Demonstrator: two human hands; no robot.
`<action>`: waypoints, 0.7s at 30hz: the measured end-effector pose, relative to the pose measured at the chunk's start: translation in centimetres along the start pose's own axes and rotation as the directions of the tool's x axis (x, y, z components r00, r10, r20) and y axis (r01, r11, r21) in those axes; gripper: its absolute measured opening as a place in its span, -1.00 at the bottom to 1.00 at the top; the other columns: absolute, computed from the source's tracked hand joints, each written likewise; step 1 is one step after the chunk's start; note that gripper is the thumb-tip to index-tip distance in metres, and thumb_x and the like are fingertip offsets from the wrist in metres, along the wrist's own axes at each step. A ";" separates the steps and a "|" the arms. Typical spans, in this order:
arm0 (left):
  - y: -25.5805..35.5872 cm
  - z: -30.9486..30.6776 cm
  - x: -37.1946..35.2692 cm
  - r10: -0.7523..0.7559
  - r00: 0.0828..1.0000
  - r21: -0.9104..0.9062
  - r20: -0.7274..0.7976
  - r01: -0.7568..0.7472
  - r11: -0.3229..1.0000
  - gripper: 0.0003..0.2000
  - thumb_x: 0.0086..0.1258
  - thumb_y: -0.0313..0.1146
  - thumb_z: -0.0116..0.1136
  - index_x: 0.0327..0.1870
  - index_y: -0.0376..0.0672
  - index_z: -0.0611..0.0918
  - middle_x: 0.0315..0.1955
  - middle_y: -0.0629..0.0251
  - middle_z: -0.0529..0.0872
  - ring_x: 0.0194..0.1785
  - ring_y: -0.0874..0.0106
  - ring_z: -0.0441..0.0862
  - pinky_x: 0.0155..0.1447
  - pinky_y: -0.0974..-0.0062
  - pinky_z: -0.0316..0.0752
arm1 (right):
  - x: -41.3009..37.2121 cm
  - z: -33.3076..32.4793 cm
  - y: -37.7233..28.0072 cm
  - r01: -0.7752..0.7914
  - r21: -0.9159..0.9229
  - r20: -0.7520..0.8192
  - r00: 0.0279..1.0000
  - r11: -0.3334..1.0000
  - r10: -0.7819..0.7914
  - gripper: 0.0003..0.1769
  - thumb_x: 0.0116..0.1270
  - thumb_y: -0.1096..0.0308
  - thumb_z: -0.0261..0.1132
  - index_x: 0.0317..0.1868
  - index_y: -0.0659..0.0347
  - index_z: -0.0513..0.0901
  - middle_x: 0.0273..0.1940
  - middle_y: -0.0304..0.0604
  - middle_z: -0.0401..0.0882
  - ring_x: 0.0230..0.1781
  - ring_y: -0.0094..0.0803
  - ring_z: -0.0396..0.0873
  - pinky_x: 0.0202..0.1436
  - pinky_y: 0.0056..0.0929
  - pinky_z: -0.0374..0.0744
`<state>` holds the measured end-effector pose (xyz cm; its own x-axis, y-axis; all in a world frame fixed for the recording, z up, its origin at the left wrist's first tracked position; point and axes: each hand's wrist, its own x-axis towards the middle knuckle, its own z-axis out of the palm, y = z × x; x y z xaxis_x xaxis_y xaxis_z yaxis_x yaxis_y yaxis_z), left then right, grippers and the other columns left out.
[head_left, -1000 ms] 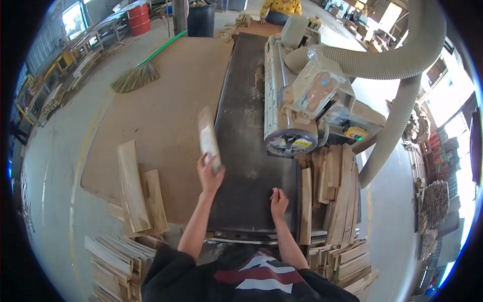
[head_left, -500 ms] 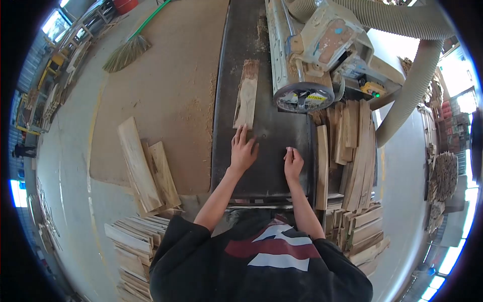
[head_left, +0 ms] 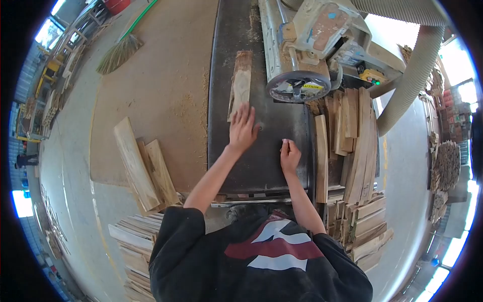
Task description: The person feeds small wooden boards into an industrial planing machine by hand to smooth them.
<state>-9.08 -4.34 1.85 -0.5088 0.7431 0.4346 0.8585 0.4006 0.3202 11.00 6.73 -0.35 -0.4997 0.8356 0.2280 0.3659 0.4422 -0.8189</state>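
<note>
A wooden board (head_left: 242, 80) with a rough, darker far end lies lengthwise on the black machine table (head_left: 266, 166). My left hand (head_left: 243, 132) rests its spread fingers on the near end of this board. To the right, my right hand (head_left: 290, 157) hovers over the black table near its right edge, its fingers curled in; whether anything small is inside them is hidden. Ahead of it stands the machine's handwheel (head_left: 299, 87).
Boards (head_left: 362, 146) stand beside the table at the right, above a lower stack (head_left: 370, 231). More boards (head_left: 137, 163) lie on the brown panel (head_left: 156, 100) at the left, with a broom (head_left: 119, 54) beyond. A thick hose (head_left: 412, 80) hangs at the right.
My left hand has moved forward and its fingers now lie further over the board's near end. My right hand stays curled near the same spot. The whole view has shifted slightly.
</note>
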 end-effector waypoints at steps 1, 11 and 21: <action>-0.8 0.6 1.1 0.008 1.000 -0.005 -0.004 -0.008 1.000 -0.32 0.53 -0.18 0.25 0.59 -0.29 0.36 0.62 -0.08 0.30 0.72 0.01 0.15 0.66 -0.03 0.14 | 0.0 -0.2 -0.2 -0.011 0.012 0.019 1.000 1.000 0.011 -0.71 0.64 0.24 0.26 -0.09 0.29 0.77 -0.49 -0.08 0.67 -0.52 -0.33 0.64 -0.38 -0.33 0.56; -1.2 1.5 1.0 -0.053 0.994 0.168 0.096 0.036 0.985 -0.33 0.54 -0.15 0.20 0.57 -0.35 0.38 0.61 -0.05 0.30 0.69 0.06 0.20 0.63 -0.02 0.23 | 0.0 -0.2 -0.3 0.031 0.030 0.020 0.999 0.999 -0.032 -0.74 0.63 0.28 0.27 -0.08 0.32 0.75 -0.42 0.02 0.69 -0.47 -0.15 0.67 -0.34 -0.29 0.59; -1.5 -2.7 4.4 -0.484 0.817 -0.012 0.315 0.513 0.858 -0.35 0.29 -0.06 0.48 0.38 -0.04 0.54 -0.09 -0.12 0.82 -0.06 -0.10 0.81 0.04 -0.02 0.69 | 0.2 -0.2 -0.1 -0.018 0.028 0.073 0.997 0.999 0.016 -0.72 0.63 0.23 0.29 -0.06 0.31 0.75 -0.45 -0.07 0.72 -0.43 -0.32 0.76 -0.29 -0.41 0.62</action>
<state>-12.74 -3.13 5.60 -0.8109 0.5815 -0.0649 0.4749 0.7189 0.5076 11.03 6.93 -0.11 -0.5499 0.8164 0.1762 0.3523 0.4180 -0.8374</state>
